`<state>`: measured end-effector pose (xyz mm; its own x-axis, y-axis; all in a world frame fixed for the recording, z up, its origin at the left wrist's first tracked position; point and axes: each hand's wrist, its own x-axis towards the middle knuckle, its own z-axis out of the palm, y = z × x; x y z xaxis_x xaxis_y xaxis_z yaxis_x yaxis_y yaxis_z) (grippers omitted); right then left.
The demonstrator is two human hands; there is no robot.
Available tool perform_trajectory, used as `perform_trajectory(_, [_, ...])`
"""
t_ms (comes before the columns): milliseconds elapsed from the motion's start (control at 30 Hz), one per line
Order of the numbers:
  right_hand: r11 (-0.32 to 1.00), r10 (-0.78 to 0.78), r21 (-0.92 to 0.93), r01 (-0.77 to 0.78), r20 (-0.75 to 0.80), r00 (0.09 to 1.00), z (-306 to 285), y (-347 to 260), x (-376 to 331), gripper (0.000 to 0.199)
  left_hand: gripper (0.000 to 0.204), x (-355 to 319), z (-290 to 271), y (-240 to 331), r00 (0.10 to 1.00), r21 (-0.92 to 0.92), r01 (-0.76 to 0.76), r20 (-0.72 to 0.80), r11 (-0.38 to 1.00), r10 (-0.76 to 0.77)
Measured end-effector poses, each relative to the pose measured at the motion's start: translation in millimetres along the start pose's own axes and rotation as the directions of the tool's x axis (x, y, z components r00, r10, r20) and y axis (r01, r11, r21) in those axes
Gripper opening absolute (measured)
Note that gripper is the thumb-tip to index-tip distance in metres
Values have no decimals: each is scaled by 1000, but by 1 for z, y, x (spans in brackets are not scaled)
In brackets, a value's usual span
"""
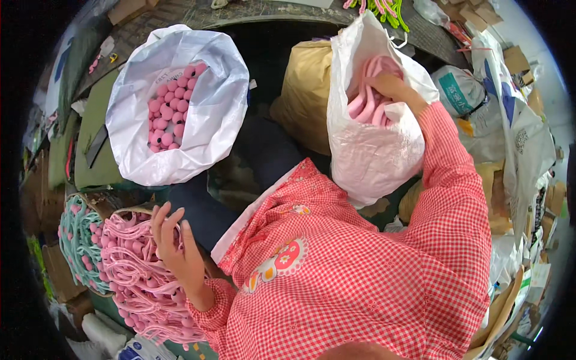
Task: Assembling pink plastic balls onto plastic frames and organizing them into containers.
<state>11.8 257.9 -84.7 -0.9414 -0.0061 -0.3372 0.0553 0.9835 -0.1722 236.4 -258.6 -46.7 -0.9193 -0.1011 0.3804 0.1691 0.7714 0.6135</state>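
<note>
My left hand (177, 252) is raised with its fingers spread and nothing in it. It is over the near side of a heap of pink cords with pink balls (135, 258). At the upper right my right hand (393, 87) reaches into an upright white woven sack (375, 159). Its fingers close around soft pink strips (367, 108) in the sack's mouth, with the fingertips partly hidden among them. On the left stands another open white sack (207, 147), its liner folded outward, with many loose pink balls (170, 105) inside; a dark spot shows on some.
Beside the pink heap sits a bundle of mint-green cords with pink balls (83, 246). A tan sack (309, 84) stands behind the right white sack. Bright green and pink cords (387, 11) lie on the dark table (270, 13) at the back. Bags and cardboard crowd the right side.
</note>
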Motion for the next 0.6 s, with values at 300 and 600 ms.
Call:
perform_trajectory(300, [183, -29, 822, 539, -544, 839, -89, -143, -129, 24, 21, 14, 11, -2, 995, -291, 21, 98, 957, 8])
perform_trajectory(600, [61, -839, 854, 516, -237, 490, -86, -302, -153, 31, 57, 51, 33, 17, 984, -990, 37, 59, -134, -167])
